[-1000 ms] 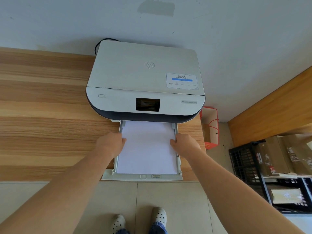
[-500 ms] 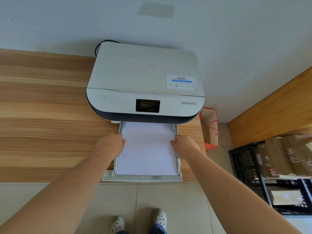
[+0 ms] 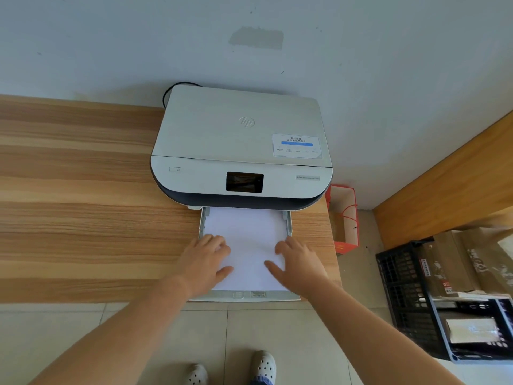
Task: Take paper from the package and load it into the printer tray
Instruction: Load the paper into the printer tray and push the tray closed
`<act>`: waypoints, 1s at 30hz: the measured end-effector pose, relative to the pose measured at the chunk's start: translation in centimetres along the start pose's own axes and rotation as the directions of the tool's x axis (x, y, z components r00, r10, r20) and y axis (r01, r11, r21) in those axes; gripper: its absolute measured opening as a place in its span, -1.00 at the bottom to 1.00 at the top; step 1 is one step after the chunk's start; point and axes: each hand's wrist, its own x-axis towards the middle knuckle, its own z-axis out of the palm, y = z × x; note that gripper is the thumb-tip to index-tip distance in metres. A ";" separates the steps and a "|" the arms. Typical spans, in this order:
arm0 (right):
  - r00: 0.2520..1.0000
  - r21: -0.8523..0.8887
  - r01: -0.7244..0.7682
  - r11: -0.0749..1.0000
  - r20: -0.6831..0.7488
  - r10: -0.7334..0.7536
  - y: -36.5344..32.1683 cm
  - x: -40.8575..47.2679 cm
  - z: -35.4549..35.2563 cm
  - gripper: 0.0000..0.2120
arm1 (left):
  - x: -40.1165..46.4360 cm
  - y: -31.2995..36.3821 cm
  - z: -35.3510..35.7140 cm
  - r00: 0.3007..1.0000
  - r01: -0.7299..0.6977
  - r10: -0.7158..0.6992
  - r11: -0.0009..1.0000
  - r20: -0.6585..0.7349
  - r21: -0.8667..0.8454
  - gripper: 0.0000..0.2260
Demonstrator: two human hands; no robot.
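Both hands flat, fingers spread, on paper (image 3: 247, 245) in printer tray (image 3: 244, 296): left hand (image 3: 205, 262) near tray's left edge, right hand (image 3: 298, 263) near its right edge.

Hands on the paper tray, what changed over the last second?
Both hands left the tray's side edges and moved inward: the left hand and right hand now lie flat, fingers spread, on the paper stack. The paper tray stays pulled out of the printer, paper in place.

Matt white paper (image 3: 247, 245); plastic tray (image 3: 244, 296); wood-grain desk (image 3: 83, 204).
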 end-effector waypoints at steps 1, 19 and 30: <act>0.998 -0.018 0.069 0.997 0.015 -0.068 -0.2 -0.5 0.3 -0.52 | -0.4 0.6 0.1 0.998 -0.047 0.047 0.999 0.044 -0.011 -0.47; 0.971 -0.163 0.237 0.958 0.045 -0.233 -0.9 -2.4 2.5 -0.40 | -3.4 2.0 1.7 0.988 -0.145 0.139 0.985 0.063 0.095 -0.61; 0.977 -0.164 0.212 0.963 0.051 -0.206 -1.1 -1.6 1.6 -0.35 | -3.5 1.0 0.2 1.000 0.013 -0.017 0.991 0.027 0.132 -0.35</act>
